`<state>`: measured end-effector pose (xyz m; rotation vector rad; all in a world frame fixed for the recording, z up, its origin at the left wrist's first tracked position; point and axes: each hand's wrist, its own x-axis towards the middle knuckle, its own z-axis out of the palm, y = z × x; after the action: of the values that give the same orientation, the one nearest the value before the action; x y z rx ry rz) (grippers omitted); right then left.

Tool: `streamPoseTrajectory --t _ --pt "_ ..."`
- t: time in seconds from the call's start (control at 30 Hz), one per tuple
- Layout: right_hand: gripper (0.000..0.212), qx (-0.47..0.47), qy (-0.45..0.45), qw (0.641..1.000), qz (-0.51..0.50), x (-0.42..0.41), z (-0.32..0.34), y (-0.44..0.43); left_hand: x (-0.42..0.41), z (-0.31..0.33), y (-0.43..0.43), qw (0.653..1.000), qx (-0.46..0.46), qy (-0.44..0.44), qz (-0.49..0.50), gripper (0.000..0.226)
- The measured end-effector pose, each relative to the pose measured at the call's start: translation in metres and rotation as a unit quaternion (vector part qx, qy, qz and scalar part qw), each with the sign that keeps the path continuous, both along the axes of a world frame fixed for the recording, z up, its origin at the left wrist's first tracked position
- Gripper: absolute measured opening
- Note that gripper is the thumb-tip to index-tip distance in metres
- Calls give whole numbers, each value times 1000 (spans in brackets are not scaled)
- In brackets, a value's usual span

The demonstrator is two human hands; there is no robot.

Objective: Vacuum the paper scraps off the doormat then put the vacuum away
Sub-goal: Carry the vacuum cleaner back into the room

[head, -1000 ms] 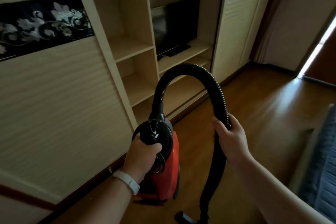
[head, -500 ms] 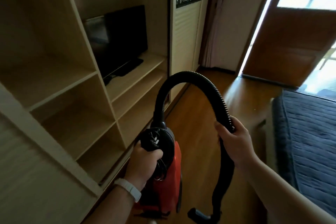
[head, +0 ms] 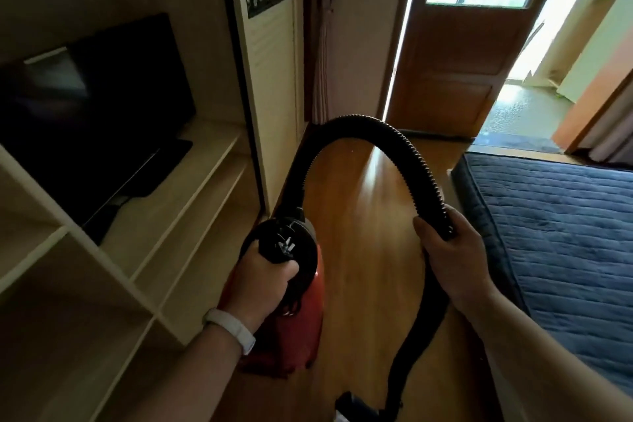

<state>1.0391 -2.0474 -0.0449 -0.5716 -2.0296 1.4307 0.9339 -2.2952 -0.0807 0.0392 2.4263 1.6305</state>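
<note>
A red canister vacuum (head: 301,325) with a black top hangs above the wooden floor. My left hand (head: 260,281) grips its black handle; a white band sits on that wrist. A black ribbed hose (head: 363,128) arches up from the vacuum's top and over to the right. My right hand (head: 448,250) grips the hose where it bends down. The hose's lower part drops to a black nozzle (head: 352,406) near the bottom edge. A dark mat (head: 513,142) lies at the doorway threshold far ahead; no paper scraps can be made out on it.
Light wooden shelving (head: 164,216) with a black TV (head: 92,106) lines the left side. A bed with a dark blue quilt (head: 555,233) stands on the right. A strip of wooden floor (head: 363,216) runs between them to an open brown door (head: 455,55) and a bright balcony.
The view has swung right, from the wardrobe front toward the doorway and bed. Both hands keep the same hold on the vacuum and hose, carried along with the turn.
</note>
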Motion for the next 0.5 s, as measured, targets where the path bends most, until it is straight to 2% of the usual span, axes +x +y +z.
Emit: streamPoseTrajectory --t 0.2,0.5 --pt "4 -16 15 999 -30 -79 -10 23 -81 -9 37 1000 3 -15 -14 17" --pt "5 -71 20 997 -15 -212 -18 92 -212 1 106 999 -14 -26 -25 20"
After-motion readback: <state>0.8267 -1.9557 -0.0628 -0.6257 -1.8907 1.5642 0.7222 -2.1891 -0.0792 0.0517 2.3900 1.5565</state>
